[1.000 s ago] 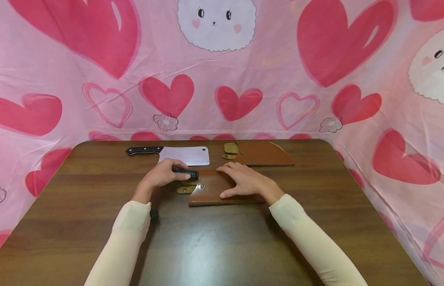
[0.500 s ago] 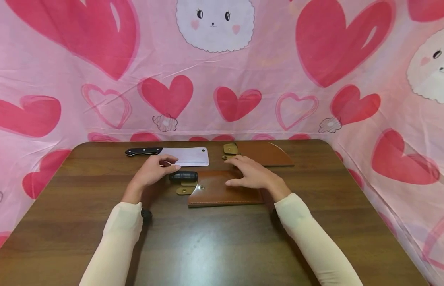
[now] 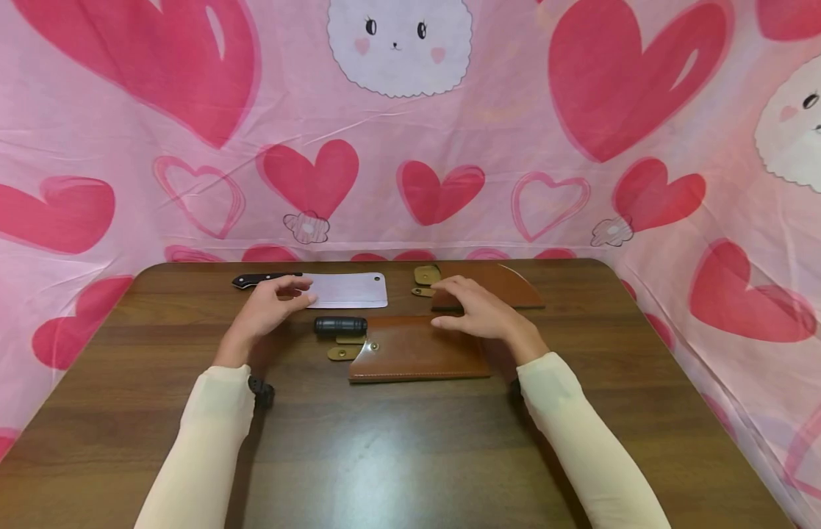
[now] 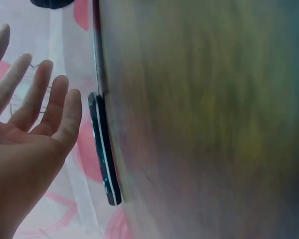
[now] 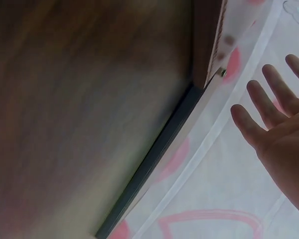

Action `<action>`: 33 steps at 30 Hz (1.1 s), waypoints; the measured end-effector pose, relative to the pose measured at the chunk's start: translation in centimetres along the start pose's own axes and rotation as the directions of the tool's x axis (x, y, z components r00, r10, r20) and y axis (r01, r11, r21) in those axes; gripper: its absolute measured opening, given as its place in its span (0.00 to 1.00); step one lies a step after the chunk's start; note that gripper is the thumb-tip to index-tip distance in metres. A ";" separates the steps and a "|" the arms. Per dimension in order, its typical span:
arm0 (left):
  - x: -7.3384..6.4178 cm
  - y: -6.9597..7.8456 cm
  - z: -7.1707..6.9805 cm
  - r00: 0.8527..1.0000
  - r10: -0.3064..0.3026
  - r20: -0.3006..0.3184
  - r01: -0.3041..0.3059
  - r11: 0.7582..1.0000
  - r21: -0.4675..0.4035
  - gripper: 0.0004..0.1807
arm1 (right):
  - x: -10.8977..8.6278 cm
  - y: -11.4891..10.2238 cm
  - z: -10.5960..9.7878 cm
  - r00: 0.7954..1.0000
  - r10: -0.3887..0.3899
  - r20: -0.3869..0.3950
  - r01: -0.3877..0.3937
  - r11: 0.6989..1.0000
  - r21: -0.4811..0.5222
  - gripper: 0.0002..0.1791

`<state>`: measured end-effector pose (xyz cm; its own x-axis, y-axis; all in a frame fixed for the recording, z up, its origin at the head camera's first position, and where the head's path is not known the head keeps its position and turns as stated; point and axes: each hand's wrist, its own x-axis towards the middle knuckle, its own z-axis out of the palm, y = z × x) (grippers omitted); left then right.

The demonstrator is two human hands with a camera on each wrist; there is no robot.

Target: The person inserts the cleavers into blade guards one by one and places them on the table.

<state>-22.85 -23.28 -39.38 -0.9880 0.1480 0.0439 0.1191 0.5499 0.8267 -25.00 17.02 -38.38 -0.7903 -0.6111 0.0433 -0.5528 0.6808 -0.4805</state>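
My left hand (image 3: 264,312) hangs with fingers loosely spread and holds nothing. In the head view it overlaps the handle end of a bare cleaver (image 3: 350,289) with a broad steel blade. The cleaver's black riveted handle (image 4: 105,154) shows in the left wrist view. Nearer me lies a brown leather sheath (image 3: 417,360), a ridged black handle (image 3: 340,325) sticking out of its left end; any blade inside is hidden. Above that sheath's right part, my right hand (image 3: 483,312) is relaxed and empty. Its fingers overlap a second brown sheath (image 3: 499,283) behind.
The wooden table (image 3: 384,455) ends at the back against a pink heart-patterned cloth (image 3: 503,125). Tan snap straps (image 3: 344,353) stick out from the front sheath's left end. The rear sheath has similar tan straps (image 3: 426,276). A black band (image 3: 261,391) is on the left wrist.
My left hand has let go of the black handle and drawn back leftward. My right hand has lifted off the front sheath and shifted right. The sheaths and cleaver stay put.
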 end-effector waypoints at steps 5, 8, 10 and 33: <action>0.1 -0.4 -0.7 1.000 -0.028 0.007 0.028 1.000 0.003 0.31 | 0.0 1.0 -0.7 1.000 0.014 -0.024 -0.014 1.000 -0.005 0.40; 0.1 -0.7 -1.3 0.999 -0.046 -0.002 0.046 0.999 -0.001 0.32 | 0.2 1.8 -1.1 0.999 0.016 -0.036 -0.016 1.000 -0.008 0.41; 0.2 -1.1 -1.7 0.998 -0.058 -0.021 0.058 0.998 -0.010 0.31 | 0.3 2.3 -1.3 0.999 0.026 -0.044 -0.027 1.000 -0.011 0.42; 2.4 -2.8 -3.6 0.999 -0.035 0.009 0.034 0.992 0.119 0.37 | 0.6 7.3 -2.2 0.991 0.124 -0.054 -0.131 0.979 -0.155 0.52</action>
<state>-25.95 -27.42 -39.61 -0.9907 0.1360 0.0095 0.0962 0.6482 0.7553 -30.11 22.48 -39.90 -0.8660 -0.4991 0.0308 -0.4786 0.8095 -0.3402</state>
